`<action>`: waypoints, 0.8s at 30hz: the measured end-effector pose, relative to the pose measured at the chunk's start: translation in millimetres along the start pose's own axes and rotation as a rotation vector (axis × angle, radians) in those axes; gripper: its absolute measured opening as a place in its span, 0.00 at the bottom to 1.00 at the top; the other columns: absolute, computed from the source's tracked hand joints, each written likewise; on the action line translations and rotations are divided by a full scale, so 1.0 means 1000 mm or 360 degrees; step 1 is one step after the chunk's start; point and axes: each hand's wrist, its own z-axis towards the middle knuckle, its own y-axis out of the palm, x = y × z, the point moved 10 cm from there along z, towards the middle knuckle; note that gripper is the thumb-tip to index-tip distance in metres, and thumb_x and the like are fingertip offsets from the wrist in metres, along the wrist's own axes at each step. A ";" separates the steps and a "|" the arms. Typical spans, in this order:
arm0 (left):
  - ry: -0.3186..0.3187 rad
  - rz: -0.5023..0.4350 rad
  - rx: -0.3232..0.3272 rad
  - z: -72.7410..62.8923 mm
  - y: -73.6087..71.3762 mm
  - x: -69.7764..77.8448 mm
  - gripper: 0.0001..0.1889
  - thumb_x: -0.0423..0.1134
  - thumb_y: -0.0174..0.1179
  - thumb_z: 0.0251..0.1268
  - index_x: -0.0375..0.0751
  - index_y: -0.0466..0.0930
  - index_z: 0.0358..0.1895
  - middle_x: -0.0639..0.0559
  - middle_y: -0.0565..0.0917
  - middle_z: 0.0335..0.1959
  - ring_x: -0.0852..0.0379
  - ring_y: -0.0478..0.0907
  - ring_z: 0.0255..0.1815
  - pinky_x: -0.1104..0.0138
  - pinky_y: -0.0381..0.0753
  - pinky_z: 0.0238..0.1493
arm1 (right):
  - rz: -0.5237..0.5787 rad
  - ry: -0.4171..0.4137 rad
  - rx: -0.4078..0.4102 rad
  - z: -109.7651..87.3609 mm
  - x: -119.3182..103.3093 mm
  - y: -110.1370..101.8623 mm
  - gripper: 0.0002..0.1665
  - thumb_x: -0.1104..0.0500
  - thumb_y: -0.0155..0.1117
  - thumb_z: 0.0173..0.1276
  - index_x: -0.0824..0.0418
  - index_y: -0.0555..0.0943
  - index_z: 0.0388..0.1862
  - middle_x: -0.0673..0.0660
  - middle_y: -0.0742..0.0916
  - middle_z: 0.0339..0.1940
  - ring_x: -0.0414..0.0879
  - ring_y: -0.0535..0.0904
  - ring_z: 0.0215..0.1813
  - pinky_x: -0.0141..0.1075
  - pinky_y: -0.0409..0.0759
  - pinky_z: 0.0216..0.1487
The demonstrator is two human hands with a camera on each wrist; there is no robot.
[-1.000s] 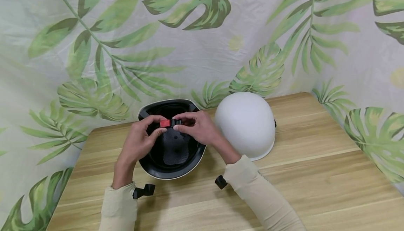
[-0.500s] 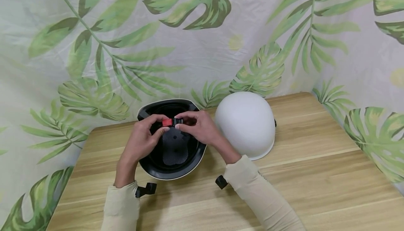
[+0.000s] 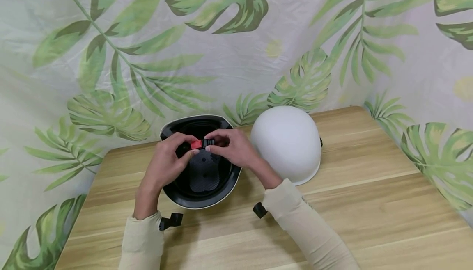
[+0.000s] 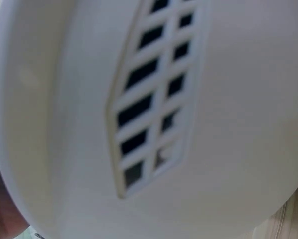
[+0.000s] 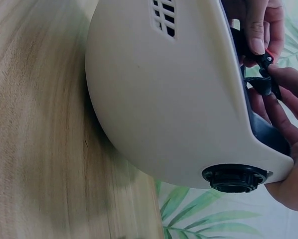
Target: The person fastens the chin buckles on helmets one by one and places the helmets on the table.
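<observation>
A white helmet (image 3: 201, 203) lies upside down on the table, its black padded inside facing up. Over its opening, my left hand (image 3: 164, 161) pinches the red part of the chin strap buckle (image 3: 196, 144) between thumb and forefinger. My right hand (image 3: 236, 150) pinches the black part from the other side, and the two parts meet end to end. In the right wrist view, fingers of both hands surround the black strap (image 5: 258, 85) beside the helmet's rim. The vented white shell (image 4: 238, 99) fills the left wrist view and hides the left hand's fingertips.
A second white helmet (image 3: 286, 143) sits dome up, right of the first and close to the right forearm. The wooden table (image 3: 369, 179) reaches back to a leaf-print cloth (image 3: 236, 69). Black wrist camera mounts (image 3: 171, 221) stick out from both sleeves.
My left hand has shifted slightly to the right, bringing the red buckle part along. The right hand has stayed nearly still, and both keep their pinch.
</observation>
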 end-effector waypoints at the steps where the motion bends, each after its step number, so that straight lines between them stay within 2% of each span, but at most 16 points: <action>1: -0.0002 0.0004 0.0000 0.000 0.000 0.000 0.13 0.31 0.76 0.63 0.40 0.88 0.49 0.47 0.89 0.45 0.51 0.86 0.48 0.55 0.83 0.52 | -0.0006 0.0002 -0.0006 0.000 0.000 0.000 0.18 0.54 0.74 0.74 0.55 0.88 0.60 0.56 0.92 0.46 0.41 0.86 0.42 0.28 0.84 0.44; 10: -0.0011 0.0092 -0.0040 -0.001 0.000 0.001 0.12 0.32 0.76 0.63 0.39 0.88 0.49 0.46 0.89 0.45 0.48 0.87 0.48 0.50 0.86 0.51 | -0.0125 0.0006 -0.0062 0.001 -0.001 0.003 0.19 0.54 0.73 0.74 0.54 0.88 0.61 0.54 0.91 0.48 0.41 0.87 0.46 0.30 0.85 0.48; 13: -0.0006 0.0149 -0.0030 -0.003 -0.002 0.001 0.13 0.32 0.76 0.62 0.39 0.89 0.49 0.46 0.89 0.45 0.47 0.87 0.47 0.49 0.86 0.50 | -0.0149 0.0000 -0.0081 0.001 -0.003 0.003 0.19 0.54 0.73 0.74 0.54 0.88 0.62 0.53 0.91 0.49 0.41 0.87 0.47 0.30 0.85 0.48; 15: 0.0019 0.0186 -0.0008 -0.003 -0.004 0.001 0.13 0.31 0.77 0.61 0.38 0.89 0.49 0.45 0.90 0.45 0.45 0.87 0.47 0.47 0.85 0.53 | -0.0155 -0.0003 -0.0095 0.001 -0.005 0.003 0.20 0.54 0.73 0.74 0.54 0.87 0.62 0.54 0.91 0.50 0.43 0.87 0.48 0.30 0.85 0.49; 20: 0.0081 0.0235 0.0035 -0.004 -0.007 0.000 0.15 0.30 0.78 0.59 0.36 0.89 0.50 0.42 0.91 0.46 0.39 0.85 0.50 0.39 0.76 0.63 | -0.0155 -0.0017 -0.0089 -0.003 -0.009 -0.003 0.22 0.56 0.74 0.73 0.59 0.86 0.64 0.59 0.89 0.57 0.53 0.87 0.58 0.39 0.86 0.58; 24: 0.0071 0.0202 0.0050 -0.007 -0.010 -0.005 0.19 0.31 0.79 0.58 0.36 0.88 0.53 0.41 0.90 0.50 0.39 0.85 0.54 0.43 0.79 0.64 | -0.0261 -0.0048 -0.0039 -0.008 -0.011 -0.011 0.24 0.56 0.76 0.71 0.58 0.85 0.65 0.58 0.89 0.60 0.55 0.85 0.63 0.46 0.84 0.65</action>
